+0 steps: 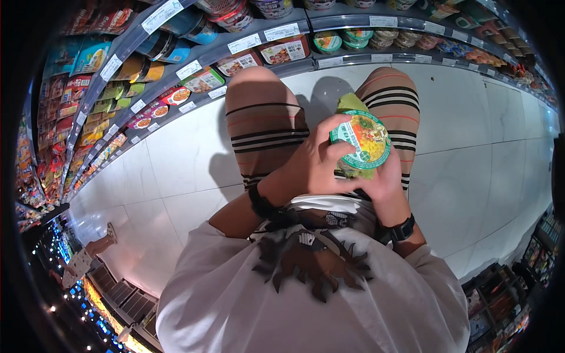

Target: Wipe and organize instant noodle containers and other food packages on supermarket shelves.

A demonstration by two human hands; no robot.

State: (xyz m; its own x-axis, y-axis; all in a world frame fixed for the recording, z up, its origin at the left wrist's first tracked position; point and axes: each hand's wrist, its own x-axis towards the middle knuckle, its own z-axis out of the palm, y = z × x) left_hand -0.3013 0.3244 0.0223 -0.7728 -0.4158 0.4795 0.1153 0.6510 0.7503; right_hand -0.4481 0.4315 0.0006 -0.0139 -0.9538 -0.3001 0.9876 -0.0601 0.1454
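Observation:
A round food cup (363,139) with a green-rimmed printed lid is held between both hands, above the gap between my knees. The lid faces up towards me and bears writing. My left hand (320,156) grips the cup from the left, with fingers over the lid's edge. From the lower right, my right hand (384,176) supports it, partly hidden by the lid. A light green cloth (352,103) shows above the cup and again below it, between cup and hands. Most of the cup's side is hidden.
Curved-looking store shelves (309,24) stand ahead and to the left. The low shelf ahead holds similar green-lidded cups (327,43) and boxed meals (284,50). My bent knees (265,110) flank the hands above the tiled floor (454,114). Another person's leg (99,245) is at lower left.

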